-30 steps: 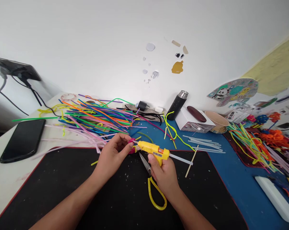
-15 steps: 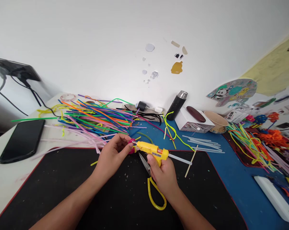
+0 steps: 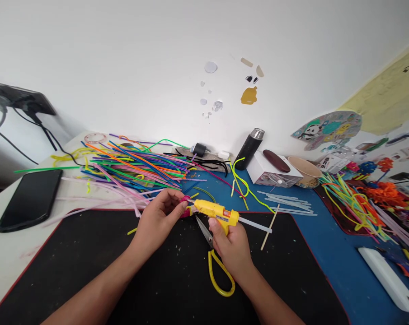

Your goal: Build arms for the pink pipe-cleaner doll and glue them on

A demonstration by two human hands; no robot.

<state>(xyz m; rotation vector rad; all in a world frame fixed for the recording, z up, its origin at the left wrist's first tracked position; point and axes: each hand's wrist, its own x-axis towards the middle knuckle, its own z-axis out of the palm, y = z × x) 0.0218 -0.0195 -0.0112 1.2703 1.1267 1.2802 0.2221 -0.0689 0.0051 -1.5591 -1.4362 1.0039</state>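
A yellow glue gun [image 3: 209, 209] is held in my right hand [image 3: 232, 246], fingers wrapped round its handle, with a clear glue stick jutting from its back. Its nozzle points left and meets a small magenta piece [image 3: 185, 198]. My left hand [image 3: 162, 216] pinches that piece between thumb and fingers; its lower part is partly hidden. Beneath the gun lie scissors [image 3: 221, 275] with yellow handles, blades pointing up and left on the black mat [image 3: 157, 280].
Many coloured pipe cleaners [image 3: 133, 164] lie behind my left hand, and a phone [image 3: 30, 198] is at the far left. Clear glue sticks [image 3: 289, 202], a black flask [image 3: 250, 149], a white box [image 3: 274, 174] and a bowl [image 3: 305, 169] stand or lie right of centre.
The glue gun's nozzle has shifted very slightly against the magenta piece. Both hands keep their hold, and the view has moved a little.
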